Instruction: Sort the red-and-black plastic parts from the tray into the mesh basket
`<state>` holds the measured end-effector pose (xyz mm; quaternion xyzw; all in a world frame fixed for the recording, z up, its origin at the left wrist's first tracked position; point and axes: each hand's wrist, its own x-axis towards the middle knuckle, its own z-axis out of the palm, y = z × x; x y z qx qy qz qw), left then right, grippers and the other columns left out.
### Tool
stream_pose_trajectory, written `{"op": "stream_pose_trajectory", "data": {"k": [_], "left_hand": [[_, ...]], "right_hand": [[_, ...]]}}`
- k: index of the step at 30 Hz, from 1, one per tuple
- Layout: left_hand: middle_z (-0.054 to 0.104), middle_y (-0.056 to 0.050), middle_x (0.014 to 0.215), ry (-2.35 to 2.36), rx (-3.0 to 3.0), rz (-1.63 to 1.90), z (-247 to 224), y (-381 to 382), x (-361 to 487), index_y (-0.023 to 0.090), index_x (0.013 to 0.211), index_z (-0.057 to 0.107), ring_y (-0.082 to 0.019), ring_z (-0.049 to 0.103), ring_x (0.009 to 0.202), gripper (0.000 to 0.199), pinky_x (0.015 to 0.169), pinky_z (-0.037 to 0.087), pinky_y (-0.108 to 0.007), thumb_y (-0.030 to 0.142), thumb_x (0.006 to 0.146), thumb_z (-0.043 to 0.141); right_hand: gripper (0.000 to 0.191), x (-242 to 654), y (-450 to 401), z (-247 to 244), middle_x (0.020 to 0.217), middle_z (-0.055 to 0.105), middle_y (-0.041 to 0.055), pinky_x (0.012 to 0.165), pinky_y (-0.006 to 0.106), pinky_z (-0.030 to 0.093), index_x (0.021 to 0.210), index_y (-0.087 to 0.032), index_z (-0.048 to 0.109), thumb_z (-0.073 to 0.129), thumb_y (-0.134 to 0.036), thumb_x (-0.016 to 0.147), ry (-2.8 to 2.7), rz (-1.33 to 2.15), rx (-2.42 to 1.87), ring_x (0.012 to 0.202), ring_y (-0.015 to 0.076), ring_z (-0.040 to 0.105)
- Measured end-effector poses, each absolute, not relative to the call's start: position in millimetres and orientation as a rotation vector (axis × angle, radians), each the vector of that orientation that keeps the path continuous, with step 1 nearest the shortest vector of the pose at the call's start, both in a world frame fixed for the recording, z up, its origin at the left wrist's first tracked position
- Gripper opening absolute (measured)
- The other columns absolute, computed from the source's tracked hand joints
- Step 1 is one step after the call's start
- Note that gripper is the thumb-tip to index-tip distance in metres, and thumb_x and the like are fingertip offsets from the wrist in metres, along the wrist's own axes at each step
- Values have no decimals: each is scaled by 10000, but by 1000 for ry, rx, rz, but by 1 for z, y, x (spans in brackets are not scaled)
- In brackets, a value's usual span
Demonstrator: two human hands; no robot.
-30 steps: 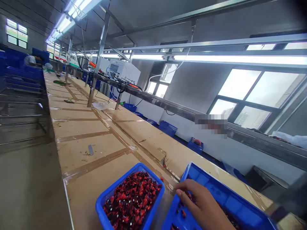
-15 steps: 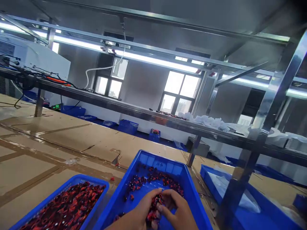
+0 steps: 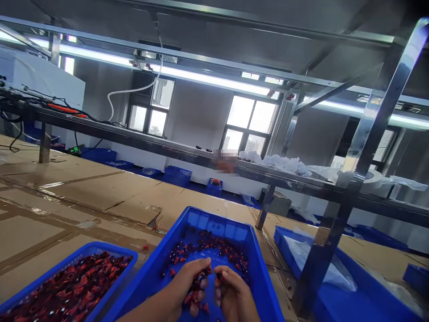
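Observation:
Over a deep blue bin (image 3: 263, 259), my left hand (image 3: 182, 279) is curled around a handful of small red-and-black parts (image 3: 192, 298). Beside it, my right hand (image 3: 236, 293) pinches one small dark part (image 3: 219, 277) between thumb and fingers. A narrow gap separates the two hands. More loose red-and-black parts (image 3: 224, 246) lie scattered on the bin's floor, mostly toward its far end. To the left, a shallower blue basket (image 3: 132, 261) is heaped with the same kind of parts. Their exact kind is too small to make out.
Taped cardboard (image 3: 114, 188) covers the table. A metal shelf (image 3: 161, 147) crosses behind, its upright post (image 3: 330, 241) on the right. Beyond the bin stands another blue tray (image 3: 284, 237) with white plastic bags (image 3: 318, 259).
My hands, close together before, have moved apart, and my right hand now pinches a single part. The view has shifted slightly, and the basket sits farther left in the picture.

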<state>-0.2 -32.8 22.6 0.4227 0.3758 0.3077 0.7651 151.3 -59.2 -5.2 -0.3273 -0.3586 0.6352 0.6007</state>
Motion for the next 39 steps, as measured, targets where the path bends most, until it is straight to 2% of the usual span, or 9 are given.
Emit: {"op": "stream_pose_trajectory", "data": {"k": [10,13,16,18,21,23,26,31,39], "left_hand": [[360,51,545,727,877,448,19,-40,3,177,597,469,-61,341,439,605,339,232,-158,771,702,514],[362,56,557,693,829,411,22,-43,2,185,632,466,-60,344,441,593,349,218,-158,771,699,520],[386,67,594,628,833,423,27,-46,2,212,762,514,-64,341,437,548,358,216,-162,757,702,534],[409,69,584,615,1006,491,28,-47,2,221,825,540,-73,344,428,528,371,240,-179,740,733,508],[479,50,574,747,1519,741,25,-46,4,195,742,565,-98,419,493,446,468,310,-214,641,746,583],[537,35,591,906,1839,887,24,-46,3,193,687,577,-119,477,565,366,539,321,-229,548,774,607],[607,28,649,1071,2151,963,27,-46,0,221,729,603,-144,542,631,256,591,321,-249,457,825,578],[655,1,812,1102,2518,957,30,-50,-4,255,849,614,-185,599,748,221,614,321,-268,473,816,617],[650,-10,782,982,2566,904,33,-52,-4,244,831,627,-182,588,736,260,629,353,-269,498,780,657]], "right_hand": [[215,157,-71,6,589,582,-1,448,216,333,854,-154,673,684,-300,697,-774,1534,-631,466,102,487],[181,160,-73,10,545,538,-18,402,203,317,830,-151,664,657,-274,697,-761,1587,-579,427,90,450],[239,161,-75,12,605,540,-19,306,175,232,845,-165,641,630,-380,741,-701,1721,-602,406,82,426],[318,160,-74,11,651,545,-26,270,160,160,866,-184,612,596,-491,784,-700,1781,-677,374,62,380],[364,159,-73,5,546,448,-87,272,133,102,892,-210,562,616,-555,786,-830,1693,-805,324,22,218],[380,158,-72,0,482,363,-125,280,125,98,946,-224,536,668,-532,767,-968,1579,-860,322,15,148],[454,157,-71,-2,486,358,-132,286,128,142,1005,-234,508,693,-551,737,-1076,1472,-920,328,20,159],[529,150,-75,3,540,446,-80,298,135,132,908,-222,524,567,-715,720,-867,1656,-1064,350,39,271],[373,137,-74,-6,397,347,-100,280,152,139,670,-209,474,612,-548,741,-689,1761,-994,308,53,260]]}}
